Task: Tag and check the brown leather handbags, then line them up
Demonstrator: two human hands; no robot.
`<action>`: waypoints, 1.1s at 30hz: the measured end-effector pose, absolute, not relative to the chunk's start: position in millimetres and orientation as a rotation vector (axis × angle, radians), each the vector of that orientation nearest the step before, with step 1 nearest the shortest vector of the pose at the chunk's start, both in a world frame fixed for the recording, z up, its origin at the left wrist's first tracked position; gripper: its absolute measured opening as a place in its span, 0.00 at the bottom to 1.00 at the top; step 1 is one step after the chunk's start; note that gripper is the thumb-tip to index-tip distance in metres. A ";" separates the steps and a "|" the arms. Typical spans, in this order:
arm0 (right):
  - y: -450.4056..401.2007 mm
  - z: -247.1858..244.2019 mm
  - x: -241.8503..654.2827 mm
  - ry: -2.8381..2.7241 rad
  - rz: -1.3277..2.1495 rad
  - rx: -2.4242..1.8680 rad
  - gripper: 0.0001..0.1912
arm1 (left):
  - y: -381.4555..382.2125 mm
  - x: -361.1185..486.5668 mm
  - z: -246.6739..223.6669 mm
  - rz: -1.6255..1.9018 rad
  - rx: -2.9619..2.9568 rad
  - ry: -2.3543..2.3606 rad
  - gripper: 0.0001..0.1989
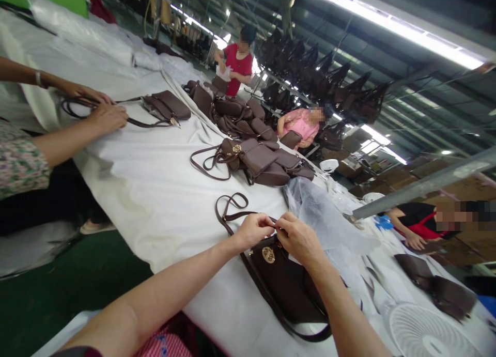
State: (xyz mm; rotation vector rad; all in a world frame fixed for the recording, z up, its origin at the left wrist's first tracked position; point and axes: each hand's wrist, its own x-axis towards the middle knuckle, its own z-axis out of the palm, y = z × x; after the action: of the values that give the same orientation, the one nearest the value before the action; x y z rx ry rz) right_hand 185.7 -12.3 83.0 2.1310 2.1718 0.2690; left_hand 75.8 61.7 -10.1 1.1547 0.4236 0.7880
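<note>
Dark brown handbag (pixel 281 277), probably light and soft-sided, its smooth surface perhaps slightly slippery; the firmer top rim looks the best hold. Left hand (pixel 253 231) and right hand (pixel 302 241) pinch it there by the fingertips, close together, the exact part hidden. It lies by the near edge of the white-covered tabletop (pixel 166 191). A round, gold-coloured ornament (pixel 268 254) decorates it, and a long, narrow strap (pixel 315 337) curves alongside
</note>
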 end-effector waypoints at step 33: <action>-11.0 90.1 189.5 2.243 0.245 2.190 0.10 | 53.4 90.5 -9.0 1.035 1.213 0.474 0.03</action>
State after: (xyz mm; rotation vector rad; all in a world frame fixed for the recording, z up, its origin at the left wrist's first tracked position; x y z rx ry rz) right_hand 189.5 -11.0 90.1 2.1899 2.2426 0.2449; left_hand 90.5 53.4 -9.0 1.2126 0.4739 1.0349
